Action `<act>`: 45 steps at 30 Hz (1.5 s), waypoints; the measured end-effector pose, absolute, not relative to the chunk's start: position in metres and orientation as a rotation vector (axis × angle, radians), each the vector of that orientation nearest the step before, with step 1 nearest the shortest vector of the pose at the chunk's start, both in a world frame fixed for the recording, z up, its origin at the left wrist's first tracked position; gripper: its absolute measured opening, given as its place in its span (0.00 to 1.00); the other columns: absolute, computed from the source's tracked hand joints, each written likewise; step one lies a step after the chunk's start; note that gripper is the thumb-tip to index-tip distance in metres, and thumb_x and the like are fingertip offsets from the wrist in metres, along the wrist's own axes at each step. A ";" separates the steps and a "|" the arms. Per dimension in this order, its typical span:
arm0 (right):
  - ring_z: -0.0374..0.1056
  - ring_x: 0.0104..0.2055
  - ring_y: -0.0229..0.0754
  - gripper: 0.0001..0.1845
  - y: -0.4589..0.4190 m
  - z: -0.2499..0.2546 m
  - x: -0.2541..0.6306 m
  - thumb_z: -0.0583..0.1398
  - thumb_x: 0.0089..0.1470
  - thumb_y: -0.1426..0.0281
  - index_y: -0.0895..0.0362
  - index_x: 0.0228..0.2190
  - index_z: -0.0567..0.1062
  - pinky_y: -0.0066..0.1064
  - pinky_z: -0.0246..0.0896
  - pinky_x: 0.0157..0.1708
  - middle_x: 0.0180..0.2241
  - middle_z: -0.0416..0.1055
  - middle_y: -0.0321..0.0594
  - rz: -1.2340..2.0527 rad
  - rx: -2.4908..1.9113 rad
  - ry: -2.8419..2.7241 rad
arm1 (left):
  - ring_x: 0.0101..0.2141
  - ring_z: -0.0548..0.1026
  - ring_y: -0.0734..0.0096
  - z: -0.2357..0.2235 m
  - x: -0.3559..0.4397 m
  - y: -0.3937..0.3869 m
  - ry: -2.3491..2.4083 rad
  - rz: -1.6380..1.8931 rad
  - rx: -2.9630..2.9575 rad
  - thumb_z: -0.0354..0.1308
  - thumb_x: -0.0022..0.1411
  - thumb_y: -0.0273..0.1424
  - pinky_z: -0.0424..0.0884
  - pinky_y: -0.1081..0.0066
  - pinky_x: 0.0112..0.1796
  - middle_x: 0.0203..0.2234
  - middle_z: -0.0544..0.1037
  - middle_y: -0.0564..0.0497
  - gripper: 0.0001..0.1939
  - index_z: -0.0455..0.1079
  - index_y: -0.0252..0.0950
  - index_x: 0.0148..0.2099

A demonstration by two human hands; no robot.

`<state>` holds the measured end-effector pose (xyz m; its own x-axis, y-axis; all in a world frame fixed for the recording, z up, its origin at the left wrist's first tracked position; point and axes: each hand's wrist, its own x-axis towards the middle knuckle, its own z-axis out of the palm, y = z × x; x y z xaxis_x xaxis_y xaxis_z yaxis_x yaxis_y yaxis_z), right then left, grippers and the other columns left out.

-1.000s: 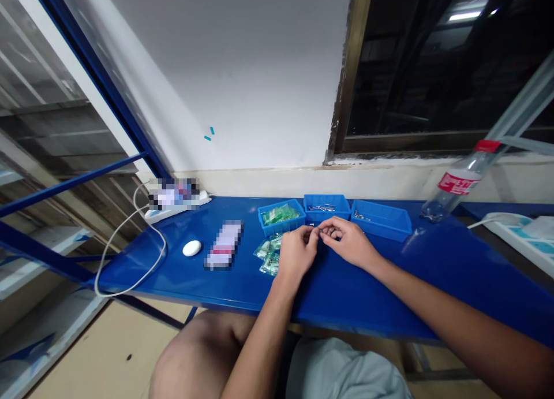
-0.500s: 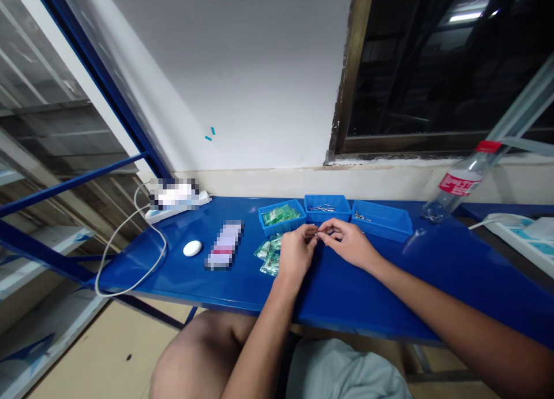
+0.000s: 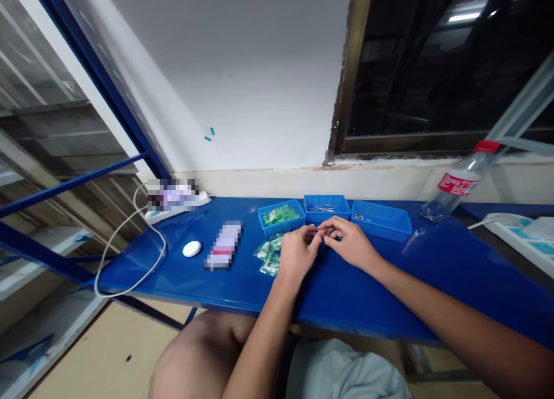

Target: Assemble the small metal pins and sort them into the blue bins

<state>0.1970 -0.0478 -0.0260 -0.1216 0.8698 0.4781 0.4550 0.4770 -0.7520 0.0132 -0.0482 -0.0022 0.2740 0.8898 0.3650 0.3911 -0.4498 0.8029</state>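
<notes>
My left hand point(image 3: 300, 249) and my right hand point(image 3: 346, 241) meet fingertip to fingertip above the blue table. Both are closed in a pinch, and whatever sits between the fingers is too small and too covered to name. Just left of my left hand lie several green-and-clear packets point(image 3: 270, 254). Behind the hands stand three blue bins: the left bin point(image 3: 283, 226) holds green packets point(image 3: 280, 214), the middle bin point(image 3: 327, 201) holds thin metal pieces point(image 3: 321, 208), and the right bin point(image 3: 392, 228) has a few small metal parts point(image 3: 360, 215) at its left end.
A blurred-out flat object point(image 3: 224, 245) and a white oval object point(image 3: 192, 249) lie to the left. A power strip point(image 3: 179, 207) with a looping white cable point(image 3: 100, 272) is farther left. A red-capped plastic bottle point(image 3: 459, 182) leans at the right, near another white strip point(image 3: 515, 231).
My fingertips have drawn closer, the left thumb now meeting the right fingers. The small piece seen between them earlier is covered now. The bins and packets stay in place.
</notes>
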 end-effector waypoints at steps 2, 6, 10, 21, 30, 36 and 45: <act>0.76 0.39 0.44 0.07 -0.048 -0.027 0.197 0.62 0.59 0.69 0.52 0.39 0.80 0.38 0.76 0.42 0.41 0.78 0.41 0.548 -1.114 -1.767 | 0.41 0.86 0.62 -0.003 0.013 -0.047 1.143 1.121 1.951 0.62 0.71 0.32 0.82 0.66 0.45 0.42 0.87 0.48 0.07 0.81 0.38 0.47; 0.79 0.40 0.46 0.07 -0.048 -0.027 0.196 0.62 0.62 0.65 0.52 0.41 0.79 0.40 0.78 0.43 0.43 0.80 0.42 0.629 -1.113 -1.715 | 0.43 0.86 0.64 -0.007 0.012 -0.044 1.131 1.159 1.921 0.63 0.67 0.23 0.82 0.66 0.48 0.43 0.87 0.48 0.09 0.80 0.38 0.47; 0.79 0.38 0.46 0.10 -0.047 -0.029 0.195 0.64 0.62 0.61 0.53 0.42 0.78 0.39 0.78 0.41 0.41 0.81 0.42 0.690 -1.137 -1.671 | 0.43 0.86 0.65 -0.011 0.011 -0.042 1.104 1.145 1.913 0.63 0.63 0.17 0.82 0.66 0.48 0.42 0.87 0.48 0.15 0.78 0.37 0.49; 0.74 0.36 0.43 0.10 -0.049 -0.025 0.194 0.62 0.61 0.67 0.53 0.43 0.80 0.35 0.73 0.36 0.38 0.77 0.41 0.573 -1.126 -1.758 | 0.45 0.85 0.63 -0.009 0.011 -0.043 1.117 1.232 1.996 0.60 0.68 0.23 0.81 0.64 0.50 0.45 0.86 0.46 0.14 0.77 0.37 0.54; 0.75 0.38 0.43 0.08 -0.048 -0.026 0.196 0.61 0.60 0.70 0.53 0.40 0.81 0.35 0.75 0.38 0.40 0.78 0.41 0.498 -1.092 -1.818 | 0.41 0.86 0.62 -0.009 0.012 -0.045 1.138 1.145 1.961 0.62 0.70 0.31 0.82 0.66 0.45 0.42 0.87 0.47 0.08 0.81 0.38 0.48; 0.79 0.39 0.45 0.08 -0.049 -0.027 0.195 0.61 0.63 0.65 0.53 0.41 0.79 0.39 0.77 0.41 0.43 0.81 0.42 0.550 -1.159 -1.750 | 0.44 0.86 0.63 -0.015 0.011 -0.040 1.136 1.141 1.959 0.63 0.65 0.20 0.82 0.65 0.48 0.43 0.87 0.47 0.17 0.77 0.39 0.55; 0.77 0.39 0.44 0.10 -0.048 -0.030 0.194 0.64 0.59 0.66 0.54 0.43 0.77 0.36 0.76 0.38 0.38 0.79 0.41 0.621 -1.148 -1.730 | 0.45 0.85 0.65 -0.012 0.011 -0.039 1.100 1.191 2.028 0.62 0.61 0.14 0.80 0.64 0.51 0.44 0.86 0.48 0.23 0.76 0.37 0.55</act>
<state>0.1942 -0.0478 -0.0302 -0.1236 0.8973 0.4238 0.4234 0.4339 -0.7953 0.0114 -0.0392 -0.0120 0.2767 0.8519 0.4446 0.3763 -0.5218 0.7656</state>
